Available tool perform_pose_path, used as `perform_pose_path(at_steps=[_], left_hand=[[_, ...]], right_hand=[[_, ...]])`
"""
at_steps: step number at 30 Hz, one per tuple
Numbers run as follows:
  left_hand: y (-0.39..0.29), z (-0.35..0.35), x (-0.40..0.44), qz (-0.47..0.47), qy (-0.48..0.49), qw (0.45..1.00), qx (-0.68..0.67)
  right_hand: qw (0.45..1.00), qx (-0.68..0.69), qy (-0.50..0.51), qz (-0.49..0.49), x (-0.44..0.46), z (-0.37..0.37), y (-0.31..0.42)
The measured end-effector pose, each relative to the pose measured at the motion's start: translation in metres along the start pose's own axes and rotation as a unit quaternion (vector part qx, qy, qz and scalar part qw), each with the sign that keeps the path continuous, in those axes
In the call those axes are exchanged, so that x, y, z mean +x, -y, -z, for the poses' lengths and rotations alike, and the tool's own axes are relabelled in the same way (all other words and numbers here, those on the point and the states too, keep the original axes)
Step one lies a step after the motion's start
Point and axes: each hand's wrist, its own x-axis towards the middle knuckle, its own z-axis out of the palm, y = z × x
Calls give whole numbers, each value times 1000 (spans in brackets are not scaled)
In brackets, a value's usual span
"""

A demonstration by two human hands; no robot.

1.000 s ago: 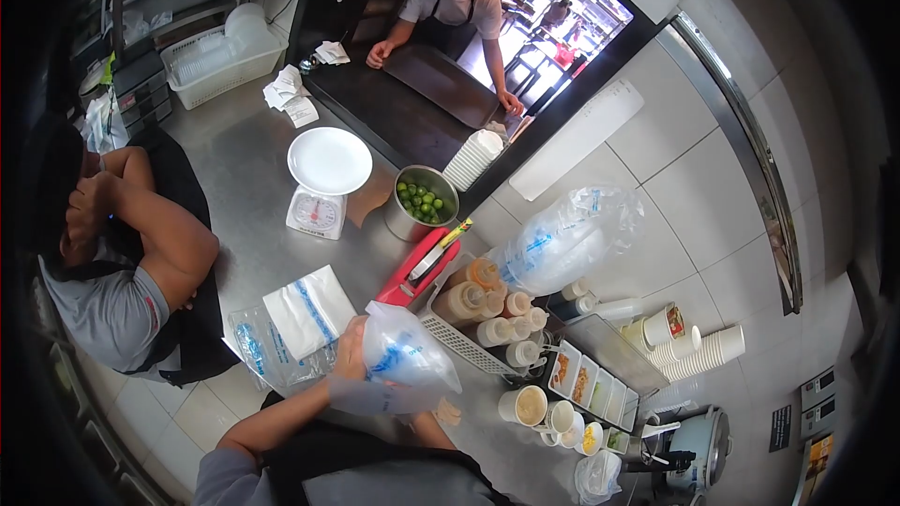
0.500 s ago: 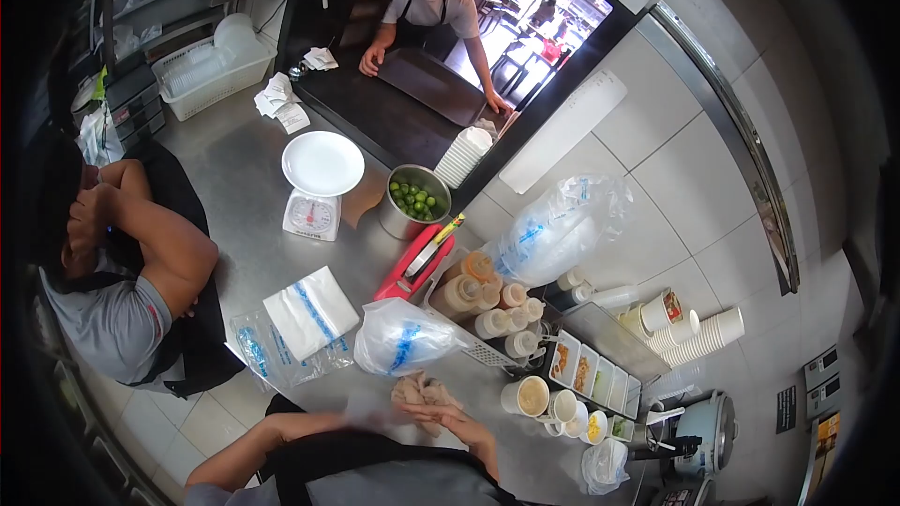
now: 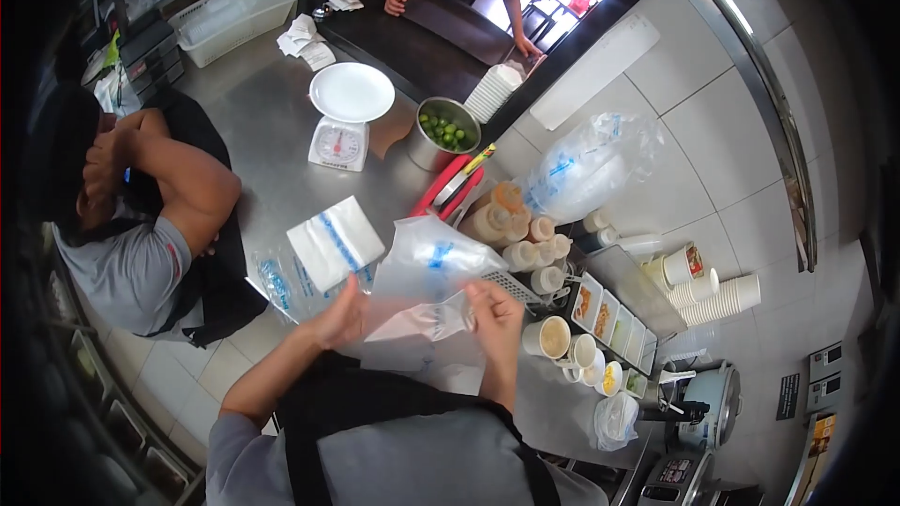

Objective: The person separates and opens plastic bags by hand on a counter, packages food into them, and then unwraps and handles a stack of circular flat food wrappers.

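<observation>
A translucent plastic bag [image 3: 405, 323] is stretched between my two hands above the counter's near edge. My left hand [image 3: 337, 320] closes on its left side, thumb raised, while my right hand [image 3: 495, 314] pinches its right side with curled fingers. Just behind it, a white plastic bag with blue print [image 3: 439, 255] overlaps it in view, so where one ends is hard to tell. To the left lies a folded stack of white bags with a blue stripe [image 3: 335, 242], on a clear printed wrapper [image 3: 281, 283].
A kitchen scale [image 3: 338, 143] carries a white plate [image 3: 352, 91], beside a pot of green limes [image 3: 443, 131]. Squeeze bottles [image 3: 492, 223], a tray of toppings [image 3: 607, 323] and cups [image 3: 547, 337] line the right. One person [image 3: 141, 225] stands left; another person's arm [image 3: 507, 5] rests across the counter.
My hands have moved apart and up, spreading the translucent bag between them; earlier they were close together by a crumpled brown item, now covered. The view has shifted, moving the counter up and right.
</observation>
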Motion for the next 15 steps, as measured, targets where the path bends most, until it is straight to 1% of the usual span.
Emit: perform_pose_path(at_steps=[2, 3, 6, 7, 9, 10, 12, 14, 15], left_hand=[[-13, 1, 7, -55, 89, 993, 50], [-14, -1, 10, -127, 66, 980, 139], [-15, -10, 15, -129, -70, 958, 246], [-13, -9, 16, -133, -93, 962, 221], [-7, -4, 20, -140, -135, 966, 171], [-5, -4, 19, -146, -145, 951, 233], [-3, -9, 17, -158, -160, 907, 356], [-7, -26, 13, -134, -133, 893, 409], [-7, -33, 13, -122, -118, 884, 435]], right_hand=[[1000, -3, 0, 0, -2, 2, 2], [1000, -3, 5, 2, -3, 3, 1], [1000, -3, 16, -8, -6, 5, -2], [1000, -2, 19, -15, -7, 5, -3], [999, -6, 0, 36, -8, -4, 3], [998, -8, -10, 62, -9, -7, 6], [986, -76, 62, 132, -9, -7, 10], [961, -151, 175, 150, -9, -4, 8], [940, -192, 249, 130, -10, 0, 1]])
